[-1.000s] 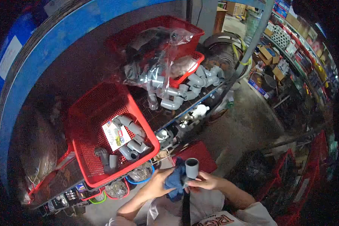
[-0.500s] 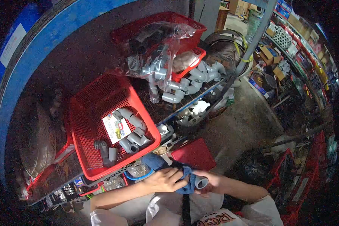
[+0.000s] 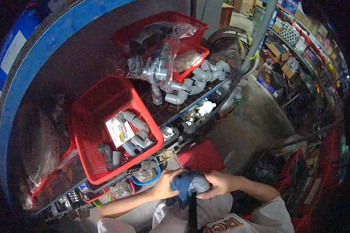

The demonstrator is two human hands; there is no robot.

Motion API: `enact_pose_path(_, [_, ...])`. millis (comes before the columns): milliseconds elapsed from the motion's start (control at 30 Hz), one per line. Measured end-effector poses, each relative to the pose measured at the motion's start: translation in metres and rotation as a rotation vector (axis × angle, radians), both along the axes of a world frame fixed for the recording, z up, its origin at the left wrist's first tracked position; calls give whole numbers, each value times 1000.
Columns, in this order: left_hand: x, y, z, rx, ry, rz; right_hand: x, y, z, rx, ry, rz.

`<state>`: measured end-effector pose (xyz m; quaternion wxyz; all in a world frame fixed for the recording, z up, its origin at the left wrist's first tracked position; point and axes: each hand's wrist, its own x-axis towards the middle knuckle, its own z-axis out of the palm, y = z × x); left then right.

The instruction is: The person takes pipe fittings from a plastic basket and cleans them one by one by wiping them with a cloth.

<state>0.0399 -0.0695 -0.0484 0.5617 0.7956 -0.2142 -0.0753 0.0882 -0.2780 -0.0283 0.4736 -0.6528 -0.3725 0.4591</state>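
Note:
Close to my body, my left hand (image 3: 168, 185) is closed around a dark blue cloth (image 3: 180, 188) and presses it against a grey plastic pipe elbow (image 3: 199, 183). Gripping the other end of that elbow is my right hand (image 3: 220, 184), thumb toward me. Part of the fitting is covered by the cloth. Left of my hands, a red perforated basket (image 3: 90, 165) stands on the shelf. Several grey fittings (image 3: 135, 123) and a printed card (image 3: 118, 131) lie in it.
Behind the basket, more grey elbows (image 3: 177, 97) lie beside a small red basket (image 3: 206, 54) and clear plastic film (image 3: 171, 35). Below the shelf are a blue-rimmed tub (image 3: 158, 171) and a red lid-like panel (image 3: 206, 155). A metal post (image 3: 262, 35) rises at the right.
My left hand has drawn back slightly, and the cloth is bunched lower. The fitting has turned from its open end facing up to showing its curved side. My right hand now wraps its end.

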Motion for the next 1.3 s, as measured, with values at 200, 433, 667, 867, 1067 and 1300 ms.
enact_pose_path(200, [-21,-13,-20,-543,927,114,14,4,8,-245,-637,134])
enact_pose_path(433, [-35,-16,-28,-1590,1484,-332,15,10,-5,-15,-783,-205])
enact_pose_path(667, [-38,5,3,-153,-70,527,3,16,-5,264,688,-480])
enact_pose_path(867, [-31,-6,35,182,-533,681,-14,17,-8,277,1343,-473])
enact_pose_path(1067, [-27,-13,51,329,-621,733,-18,16,-17,434,1426,-168])
enact_pose_path(1300, [-20,-24,42,35,-404,548,-12,28,1,346,-94,-360])
